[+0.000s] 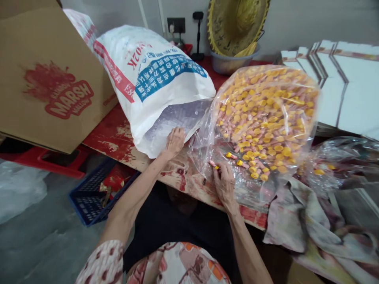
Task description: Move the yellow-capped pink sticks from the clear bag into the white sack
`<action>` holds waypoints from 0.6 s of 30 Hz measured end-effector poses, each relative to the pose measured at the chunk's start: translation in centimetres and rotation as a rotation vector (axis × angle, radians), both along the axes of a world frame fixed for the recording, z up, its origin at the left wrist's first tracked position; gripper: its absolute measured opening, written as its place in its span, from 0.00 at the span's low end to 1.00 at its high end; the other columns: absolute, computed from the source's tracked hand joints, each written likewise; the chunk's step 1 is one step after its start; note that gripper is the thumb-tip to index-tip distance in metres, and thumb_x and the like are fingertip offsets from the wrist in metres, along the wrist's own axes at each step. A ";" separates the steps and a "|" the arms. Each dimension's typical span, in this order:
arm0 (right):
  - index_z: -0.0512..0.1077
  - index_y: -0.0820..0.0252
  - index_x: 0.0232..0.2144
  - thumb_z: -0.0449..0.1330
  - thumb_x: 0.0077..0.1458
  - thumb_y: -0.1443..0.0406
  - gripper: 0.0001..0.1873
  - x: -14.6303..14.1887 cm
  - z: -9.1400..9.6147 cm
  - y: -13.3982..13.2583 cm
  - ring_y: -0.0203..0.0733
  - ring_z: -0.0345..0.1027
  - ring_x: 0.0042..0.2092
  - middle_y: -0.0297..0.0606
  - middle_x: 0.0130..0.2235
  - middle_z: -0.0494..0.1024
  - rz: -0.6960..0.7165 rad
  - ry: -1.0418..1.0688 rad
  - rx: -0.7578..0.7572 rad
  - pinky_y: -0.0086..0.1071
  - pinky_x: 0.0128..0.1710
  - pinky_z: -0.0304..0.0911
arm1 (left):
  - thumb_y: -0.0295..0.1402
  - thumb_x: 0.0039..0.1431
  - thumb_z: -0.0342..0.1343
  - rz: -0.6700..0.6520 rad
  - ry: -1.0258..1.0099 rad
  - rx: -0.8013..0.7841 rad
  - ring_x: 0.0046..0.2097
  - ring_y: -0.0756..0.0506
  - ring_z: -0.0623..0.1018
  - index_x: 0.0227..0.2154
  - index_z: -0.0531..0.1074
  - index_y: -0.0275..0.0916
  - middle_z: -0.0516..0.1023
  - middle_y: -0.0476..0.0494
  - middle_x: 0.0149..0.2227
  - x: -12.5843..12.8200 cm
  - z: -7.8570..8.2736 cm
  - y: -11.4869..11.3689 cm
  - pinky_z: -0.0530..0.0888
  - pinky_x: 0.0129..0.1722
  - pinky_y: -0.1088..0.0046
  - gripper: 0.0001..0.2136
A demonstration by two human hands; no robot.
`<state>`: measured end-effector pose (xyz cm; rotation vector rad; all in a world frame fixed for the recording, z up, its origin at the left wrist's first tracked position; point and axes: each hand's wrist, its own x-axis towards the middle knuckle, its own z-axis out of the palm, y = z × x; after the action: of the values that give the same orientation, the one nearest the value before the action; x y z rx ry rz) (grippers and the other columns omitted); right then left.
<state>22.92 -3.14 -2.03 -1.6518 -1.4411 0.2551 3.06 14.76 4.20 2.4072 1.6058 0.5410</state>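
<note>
At the open mouth of a large white sack (177, 88), my left hand (175, 142) has its fingers bent together; their tips are hidden. Clear plastic pieces (168, 124) lie inside the sack, just beyond those fingers. My right hand (225, 182) is closed, thumb and fingers around a small pink piece with a yellow cap (212, 163). Beside it, two similar yellow-capped pieces (231, 156) lie on the plastic. A big clear plastic bag (211, 132) spreads open in front of my right hand, filled with many more of these pink and yellow pieces (266, 106).
A cardboard box (26, 35) stands at the left, above a blue crate (85, 203). Behind are a basin (229, 65) with a gold sombrero (237, 23) and a black stand (198, 39). White folded cartons (359, 86) and stained cloths (287, 217) lie right.
</note>
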 end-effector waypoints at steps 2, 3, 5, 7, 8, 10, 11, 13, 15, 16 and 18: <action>0.75 0.56 0.44 0.49 0.76 0.55 0.18 0.1 0.4 0.1 0.47 0.71 0.44 0.43 0.43 0.78 0.045 -0.008 0.000 0.40 0.46 0.68 | 0.23 0.66 0.52 0.040 -0.001 -0.095 0.56 0.35 0.77 0.47 0.74 0.35 0.79 0.31 0.50 0.8 -0.2 2.3 0.74 0.55 0.61 0.10; 0.75 0.56 0.45 0.49 0.77 0.55 0.18 0.1 0.6 0.2 0.47 0.72 0.44 0.43 0.44 0.78 0.056 -0.002 0.006 0.40 0.46 0.69 | 0.23 0.64 0.54 0.049 -0.041 -0.153 0.55 0.36 0.78 0.47 0.74 0.35 0.80 0.32 0.48 0.7 -0.3 2.9 0.74 0.54 0.61 0.11; 0.75 0.56 0.47 0.50 0.76 0.54 0.18 0.2 1.0 0.4 0.46 0.73 0.44 0.43 0.44 0.79 0.040 0.029 0.029 0.40 0.46 0.70 | 0.24 0.61 0.56 0.067 -0.143 -0.248 0.48 0.39 0.81 0.50 0.73 0.36 0.81 0.37 0.42 -0.2 -0.3 2.9 0.76 0.49 0.65 0.14; 0.75 0.56 0.48 0.51 0.75 0.53 0.18 0.1 1.2 0.6 0.47 0.73 0.44 0.45 0.46 0.79 0.000 0.070 0.051 0.41 0.48 0.70 | 0.28 0.62 0.57 0.095 -0.305 -0.354 0.36 0.44 0.80 0.53 0.70 0.36 0.80 0.44 0.34 -1.8 -0.1 1.8 0.76 0.38 0.71 0.17; 0.76 0.56 0.49 0.51 0.75 0.53 0.18 -0.1 1.3 0.6 0.47 0.73 0.45 0.45 0.46 0.79 -0.003 0.092 0.048 0.42 0.49 0.71 | 0.30 0.62 0.57 0.107 -0.406 -0.417 0.30 0.47 0.78 0.54 0.69 0.36 0.79 0.47 0.32 -2.6 0.1 0.9 0.74 0.33 0.73 0.17; 0.76 0.56 0.47 0.50 0.75 0.51 0.21 -0.5 1.4 0.6 0.48 0.73 0.46 0.46 0.47 0.80 0.048 0.151 0.010 0.43 0.50 0.71 | 0.35 0.63 0.57 0.103 -0.619 -0.564 0.24 0.51 0.74 0.51 0.69 0.36 0.79 0.49 0.29 -3.9 0.6 -1.4 0.70 0.26 0.77 0.15; 0.76 0.56 0.46 0.51 0.74 0.49 0.22 -0.7 1.4 0.6 0.48 0.74 0.46 0.45 0.45 0.80 0.082 0.201 -0.026 0.43 0.49 0.71 | 0.37 0.63 0.58 0.086 -0.703 -0.633 0.22 0.52 0.73 0.48 0.69 0.36 0.79 0.49 0.29 -4.2 0.9 -2.7 0.70 0.25 0.77 0.14; 0.76 0.56 0.44 0.57 0.69 0.44 0.24 -1.3 1.6 0.4 0.46 0.74 0.41 0.42 0.41 0.80 0.125 0.365 -0.115 0.41 0.45 0.72 | 0.39 0.62 0.61 0.028 -0.777 -0.726 0.22 0.52 0.73 0.43 0.69 0.37 0.80 0.48 0.29 -4.2 1.3 -5.3 0.71 0.25 0.77 0.13; 0.73 0.56 0.46 0.64 0.62 0.40 0.27 -2.0 1.8 0.2 0.44 0.75 0.39 0.39 0.39 0.80 0.160 0.586 -0.185 0.37 0.41 0.73 | 0.42 0.62 0.61 -0.045 -0.795 -0.787 0.22 0.52 0.74 0.42 0.69 0.38 0.79 0.49 0.28 -3.6 1.4 -7.4 0.70 0.24 0.77 0.13; 0.72 0.56 0.47 0.67 0.59 0.40 0.29 -2.4 1.9 0.1 0.44 0.76 0.39 0.38 0.39 0.80 0.192 0.686 -0.208 0.36 0.41 0.74 | 0.43 0.64 0.60 -0.090 -0.789 -0.807 0.22 0.52 0.73 0.42 0.70 0.38 0.77 0.50 0.27 -3.1 1.4 -8.2 0.68 0.23 0.78 0.13; 0.70 0.55 0.49 0.69 0.57 0.41 0.30 -3.1 1.9 -0.3 0.45 0.78 0.44 0.39 0.42 0.81 0.270 0.809 -0.223 0.37 0.45 0.75 | 0.45 0.66 0.58 -0.191 -0.745 -0.798 0.23 0.51 0.72 0.42 0.70 0.39 0.74 0.52 0.26 -2.0 1.2 -9.3 0.68 0.23 0.77 0.14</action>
<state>19.81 -3.46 -0.16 -1.2696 -1.0114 1.1285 1.06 5.49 5.41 1.4810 0.9786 0.5303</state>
